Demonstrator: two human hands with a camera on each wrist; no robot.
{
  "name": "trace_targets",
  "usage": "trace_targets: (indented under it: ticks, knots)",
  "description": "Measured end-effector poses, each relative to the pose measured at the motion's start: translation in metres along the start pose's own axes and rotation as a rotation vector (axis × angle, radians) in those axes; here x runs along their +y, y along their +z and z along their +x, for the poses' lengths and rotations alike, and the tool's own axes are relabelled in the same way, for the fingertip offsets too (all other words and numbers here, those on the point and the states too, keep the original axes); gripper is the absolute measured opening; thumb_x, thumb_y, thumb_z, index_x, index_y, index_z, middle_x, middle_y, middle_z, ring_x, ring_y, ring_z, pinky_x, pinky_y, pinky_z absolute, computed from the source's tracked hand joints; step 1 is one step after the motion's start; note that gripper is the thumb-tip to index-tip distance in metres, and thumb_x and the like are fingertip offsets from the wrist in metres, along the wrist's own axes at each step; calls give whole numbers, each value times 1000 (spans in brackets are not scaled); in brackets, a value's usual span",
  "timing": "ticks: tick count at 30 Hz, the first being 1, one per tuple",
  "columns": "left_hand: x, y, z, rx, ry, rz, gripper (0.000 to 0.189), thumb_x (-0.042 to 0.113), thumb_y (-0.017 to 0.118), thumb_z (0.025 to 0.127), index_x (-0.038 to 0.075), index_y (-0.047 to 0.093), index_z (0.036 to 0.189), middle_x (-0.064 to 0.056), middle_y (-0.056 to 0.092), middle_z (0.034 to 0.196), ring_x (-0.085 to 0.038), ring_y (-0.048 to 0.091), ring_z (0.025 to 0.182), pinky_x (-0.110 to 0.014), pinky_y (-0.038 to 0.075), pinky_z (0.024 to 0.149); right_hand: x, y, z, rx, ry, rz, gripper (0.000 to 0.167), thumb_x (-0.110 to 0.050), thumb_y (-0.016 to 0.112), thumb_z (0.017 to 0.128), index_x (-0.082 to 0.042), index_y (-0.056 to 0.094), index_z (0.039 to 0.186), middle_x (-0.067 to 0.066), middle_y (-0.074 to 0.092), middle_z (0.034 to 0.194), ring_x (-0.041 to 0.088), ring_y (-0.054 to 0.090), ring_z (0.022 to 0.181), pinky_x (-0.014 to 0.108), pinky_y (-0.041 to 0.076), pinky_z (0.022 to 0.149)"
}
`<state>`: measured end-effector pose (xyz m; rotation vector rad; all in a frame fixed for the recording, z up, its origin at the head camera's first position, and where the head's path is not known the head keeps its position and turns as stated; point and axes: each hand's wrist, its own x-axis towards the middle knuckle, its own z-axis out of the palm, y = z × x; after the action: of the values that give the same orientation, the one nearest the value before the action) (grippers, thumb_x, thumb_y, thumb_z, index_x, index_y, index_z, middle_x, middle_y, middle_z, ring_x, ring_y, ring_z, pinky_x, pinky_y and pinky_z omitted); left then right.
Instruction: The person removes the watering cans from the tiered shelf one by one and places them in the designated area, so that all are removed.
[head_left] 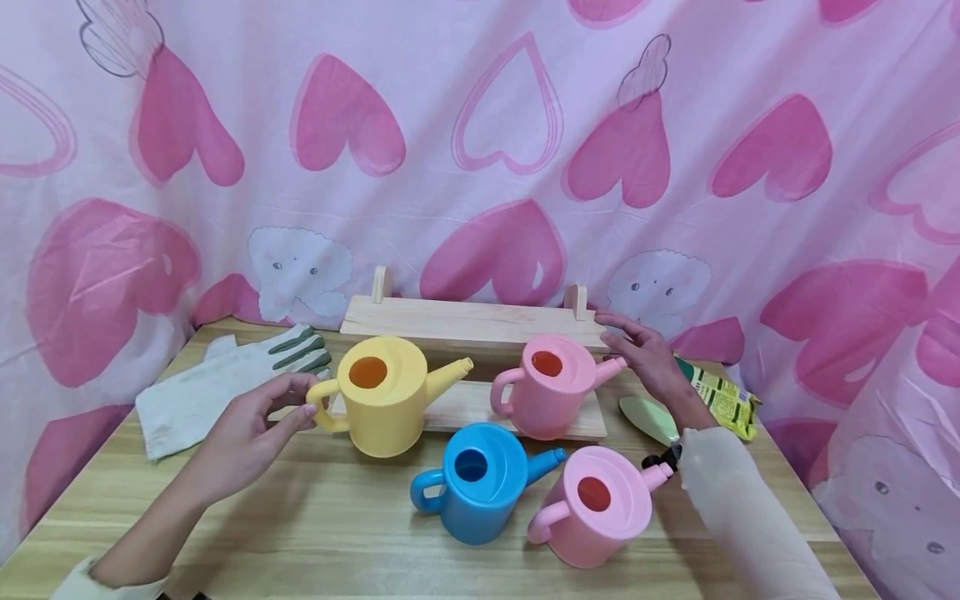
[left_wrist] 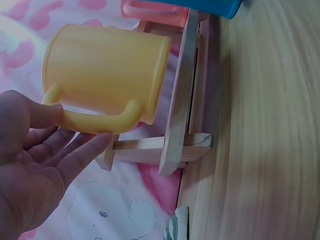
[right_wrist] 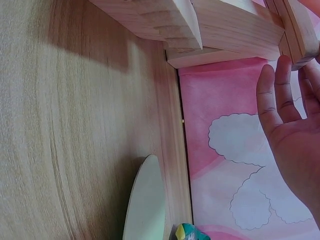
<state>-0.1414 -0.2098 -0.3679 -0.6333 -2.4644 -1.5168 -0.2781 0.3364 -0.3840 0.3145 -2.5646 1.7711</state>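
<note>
My left hand (head_left: 243,433) pinches the handle of a yellow watering can (head_left: 386,408) between thumb and fingers. In the left wrist view the yellow can (left_wrist: 105,70) is close to the lower board of a wooden rack (left_wrist: 177,100); whether it touches is unclear. A pink watering can (head_left: 551,400) is at the lower board's right part. With fingers extended, my right hand (head_left: 648,362) is at the right end of the rack's upper board (head_left: 472,323). The right wrist view has its fingers (right_wrist: 286,90) against or beside the wooden end piece (right_wrist: 297,37).
In front of the rack stand a blue watering can (head_left: 483,483) and a second pink watering can (head_left: 592,508). White and green gloves (head_left: 217,387) lie at the left. A pale green oval piece (head_left: 648,419) and a yellow-green packet (head_left: 723,400) are at the right. A heart-patterned curtain (head_left: 480,167) hangs behind.
</note>
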Motion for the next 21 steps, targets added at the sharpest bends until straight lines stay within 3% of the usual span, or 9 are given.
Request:
trace_targets:
  ticks: [10, 17, 21]
  knots:
    - [0, -4, -21, -45, -2, -32, 22, -6, 63, 99, 0, 63, 121, -11, 67, 109, -13, 67, 100, -30, 61, 77, 1, 1, -1, 0, 22, -5, 53, -40, 63, 104, -16, 54, 150, 4, 35, 164, 18, 55, 126, 27, 57, 90]
    - [-3, -7, -31, -50, -4, -77, 19, -6, 60, 101, -3, 61, 119, -13, 66, 110, -14, 68, 101, -35, 61, 79, 1, -1, 0, -11, 8, -12, 54, -42, 62, 104, -17, 54, 151, 2, 36, 164, 18, 53, 130, 37, 54, 98]
    - [-4, -6, -36, -51, -9, -73, 22, -7, 62, 100, -1, 61, 121, -11, 66, 111, -13, 67, 99, -33, 61, 78, 1, -1, 0, -6, 6, -2, 53, -40, 62, 104, -16, 54, 150, 3, 37, 163, 15, 54, 127, 28, 56, 91]
